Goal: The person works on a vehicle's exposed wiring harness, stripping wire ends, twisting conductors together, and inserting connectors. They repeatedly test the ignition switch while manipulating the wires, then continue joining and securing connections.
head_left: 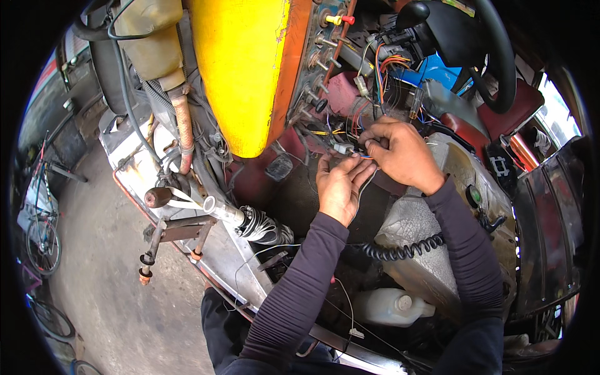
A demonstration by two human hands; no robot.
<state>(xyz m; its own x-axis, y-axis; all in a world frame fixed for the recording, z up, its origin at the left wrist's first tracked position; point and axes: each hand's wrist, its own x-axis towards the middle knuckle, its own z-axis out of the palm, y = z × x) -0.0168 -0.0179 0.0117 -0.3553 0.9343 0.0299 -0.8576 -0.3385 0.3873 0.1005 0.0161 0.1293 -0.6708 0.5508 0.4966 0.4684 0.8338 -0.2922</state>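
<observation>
Beneath the dashboard of a stripped vehicle cab, both my hands work at a bundle of thin colored wires [337,132]. My left hand [340,187] is turned palm up, its curled fingers holding thin wires next to a whitish plug connector [342,149]. From the right, my right hand [406,155] pinches the wires between thumb and bent fingers. What exactly lies between those fingertips is partly hidden. A pale wire runs down past my left wrist. More orange and blue wires [390,62] hang above, below the steering column.
A yellow panel [237,69] stands ahead, beside a row of knobs and switches. The black steering wheel [506,56] is at upper right. A coiled black cord [403,250] stretches between my forearms. Below sits a white plastic jug [394,306]. Bicycles [44,231] stand at far left.
</observation>
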